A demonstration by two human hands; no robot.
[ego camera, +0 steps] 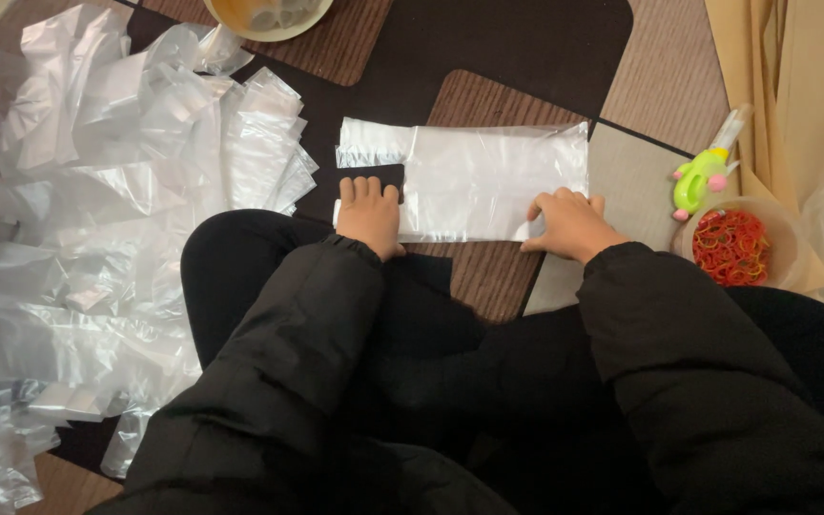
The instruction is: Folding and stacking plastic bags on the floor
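Note:
A clear plastic bag [488, 176] lies flat on the patterned floor mat in front of my knees. My left hand [369, 212] rests palm down on the bag's near left end, by its handle strips, fingers together. At the bag's near right corner my right hand [569, 221] presses down, fingers curled over the edge. Both arms wear black padded sleeves.
A big loose heap of clear plastic bags [97, 219] fills the left side. At the right stand a bowl of red rubber bands [736, 246] and a green and pink toy-like gadget [703, 179]. A pale bowl [269, 19] sits at the top edge. Beige cloth hangs at the right.

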